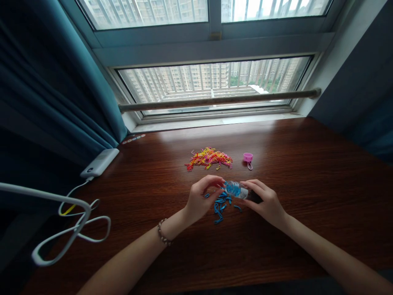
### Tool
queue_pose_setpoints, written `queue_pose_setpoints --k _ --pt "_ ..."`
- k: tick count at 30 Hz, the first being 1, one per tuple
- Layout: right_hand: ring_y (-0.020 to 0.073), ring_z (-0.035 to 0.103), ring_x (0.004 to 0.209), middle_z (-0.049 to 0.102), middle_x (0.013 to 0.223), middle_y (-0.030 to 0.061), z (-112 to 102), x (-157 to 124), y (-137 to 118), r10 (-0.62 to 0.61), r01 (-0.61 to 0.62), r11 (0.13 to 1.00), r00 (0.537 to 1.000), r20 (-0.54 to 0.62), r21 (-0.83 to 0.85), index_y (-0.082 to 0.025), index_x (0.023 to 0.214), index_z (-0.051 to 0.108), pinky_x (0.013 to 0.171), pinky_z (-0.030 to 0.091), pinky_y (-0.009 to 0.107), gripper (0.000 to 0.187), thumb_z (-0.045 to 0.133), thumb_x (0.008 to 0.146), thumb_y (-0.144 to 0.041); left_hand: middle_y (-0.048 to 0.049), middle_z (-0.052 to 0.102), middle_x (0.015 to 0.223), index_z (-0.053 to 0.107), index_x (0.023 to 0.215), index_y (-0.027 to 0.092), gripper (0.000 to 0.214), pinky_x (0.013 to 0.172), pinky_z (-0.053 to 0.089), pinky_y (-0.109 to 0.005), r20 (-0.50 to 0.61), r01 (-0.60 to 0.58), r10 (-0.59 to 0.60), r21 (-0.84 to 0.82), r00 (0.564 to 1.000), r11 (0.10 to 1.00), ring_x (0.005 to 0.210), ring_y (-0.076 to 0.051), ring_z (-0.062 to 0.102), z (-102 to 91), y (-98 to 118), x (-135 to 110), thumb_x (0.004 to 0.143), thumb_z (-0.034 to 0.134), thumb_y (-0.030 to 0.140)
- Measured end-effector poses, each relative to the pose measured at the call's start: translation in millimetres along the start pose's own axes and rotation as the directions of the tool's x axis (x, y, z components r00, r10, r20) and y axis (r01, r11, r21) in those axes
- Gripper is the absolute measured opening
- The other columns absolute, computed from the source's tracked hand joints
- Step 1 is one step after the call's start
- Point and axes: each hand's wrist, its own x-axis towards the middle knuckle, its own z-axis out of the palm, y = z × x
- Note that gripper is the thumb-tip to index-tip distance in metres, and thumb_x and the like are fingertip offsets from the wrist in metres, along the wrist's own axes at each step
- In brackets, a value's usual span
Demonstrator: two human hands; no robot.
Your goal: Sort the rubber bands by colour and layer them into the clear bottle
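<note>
A clear bottle [236,189] with blue pieces inside and a white label lies tilted on its side, its mouth toward the left. My right hand [266,201] grips its base end between thumb and fingers. At the mouth, my left hand [201,193] has thumb and index finger curled together, with a bit of blue at the fingertips. Below the bottle, small blue loop-shaped pieces [220,207] are scattered on the table. Farther back lies a pile of red, yellow and pink loops [209,158]. Whether these are clips or bands is too small to tell.
A small pink cup [248,157] with a loop handle sits right of the pile on the brown wooden table [307,172]. At left are a white power bank [100,162] and a white cable [75,233]. A window with a rail [221,100] stands behind.
</note>
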Motion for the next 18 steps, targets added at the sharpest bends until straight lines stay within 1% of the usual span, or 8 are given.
queue_pose_setpoints --k 3,6,7,9,12,15,17,18 --pt "0.0204 0.056 0.09 0.058 0.099 0.0046 2.2 7.4 -13.0 0.121 -0.117 0.966 0.993 -0.007 0.233 -0.022 0.106 0.056 0.08 0.045 0.031 0.034 0.067 0.074 -0.027 -0.0101 0.059 0.106 0.054 0.106 0.016 0.041 0.085 0.049 -0.032 -0.005 -0.079 0.079 0.027 0.997 0.997 0.096 -0.02 0.058 -1.3 2.5 2.5 0.069 0.069 0.023" --pt "0.0198 0.057 0.091 0.059 0.098 0.0032 18.1 22.3 -31.8 0.254 -0.238 0.807 0.966 0.046 0.541 -0.023 0.107 0.055 0.08 0.047 0.03 0.034 0.065 0.076 -0.031 -0.0111 0.052 0.12 0.047 0.118 0.018 0.068 0.098 0.04 -0.038 0.078 -0.082 0.08 0.031 0.994 0.996 0.113 -0.026 0.048 2.7 2.3 2.8 0.058 0.077 0.024" --pt "0.0204 0.056 0.096 0.058 0.102 0.0037 25.6 28.7 -37.6 0.274 -0.243 0.759 0.961 0.042 0.604 -0.022 0.107 0.055 0.083 0.046 0.031 0.033 0.064 0.076 -0.032 -0.0109 0.051 0.122 0.044 0.121 0.02 0.071 0.098 0.04 -0.038 0.092 -0.062 0.061 0.009 0.994 0.998 0.114 -0.026 0.048 4.7 1.7 2.5 0.058 0.077 0.025" --pt "0.0215 0.052 0.103 0.053 0.11 0.0044 40.0 41.6 -46.1 0.292 -0.211 0.73 0.956 -0.017 0.65 -0.023 0.108 0.057 0.088 0.043 0.033 0.034 0.064 0.076 -0.034 -0.0105 0.052 0.121 0.04 0.123 0.021 0.068 0.094 0.044 -0.036 0.075 -0.012 0.017 -0.058 0.997 0.998 0.11 -0.024 0.051 6.9 0.4 2.2 0.064 0.073 0.025" --pt "0.0232 0.045 0.112 0.046 0.118 0.0063 51.4 54.3 -49.2 0.254 -0.19 0.828 0.966 -0.051 0.528 -0.024 0.117 0.052 0.096 0.037 0.037 0.043 0.062 0.077 -0.035 -0.0106 0.053 0.119 0.039 0.123 0.021 0.057 0.087 0.047 -0.034 -0.034 0.005 -0.007 -0.059 0.999 0.998 0.103 -0.022 0.056 -0.5 -1.5 3.7 0.073 0.065 0.026" --pt "0.026 0.037 0.119 0.04 0.127 0.011 48.6 48.2 -45.8 0.145 -0.135 0.955 0.989 -0.017 0.262 -0.022 0.131 0.036 0.1 0.032 0.043 0.062 0.061 0.077 -0.04 -0.0095 0.056 0.112 0.041 0.121 0.02 0.059 0.085 0.047 -0.034 -0.148 0.002 0.027 0.191 0.989 0.982 0.097 -0.02 0.057 -22.0 -4.8 3.3 0.07 0.068 0.03" --pt "0.0312 0.028 0.124 0.033 0.133 0.0152 44.4 33.6 -44.1 0.033 -0.035 0.999 0.996 0.086 0.028 -0.019 0.135 0.029 0.101 0.027 0.05 0.078 0.064 0.072 -0.048 -0.0085 0.056 0.111 0.045 0.118 0.019 0.059 0.085 0.046 -0.035 -0.19 0.008 0.075 0.404 0.979 0.915 0.097 -0.021 0.056 -39.5 -9.8 -1.7 0.067 0.07 0.031" --pt "0.035 0.022 0.126 0.029 0.137 0.0166 43.1 25.0 -43.7 -0.03 0.044 0.996 0.986 0.162 -0.081 -0.018 0.135 0.029 0.102 0.023 0.054 0.086 0.066 0.067 -0.054 -0.0087 0.056 0.111 0.046 0.117 0.019 0.057 0.085 0.045 -0.036 -0.188 0.006 0.097 0.482 0.977 0.876 0.098 -0.021 0.055 -47.6 -13.2 -5.7 0.067 0.07 0.031"
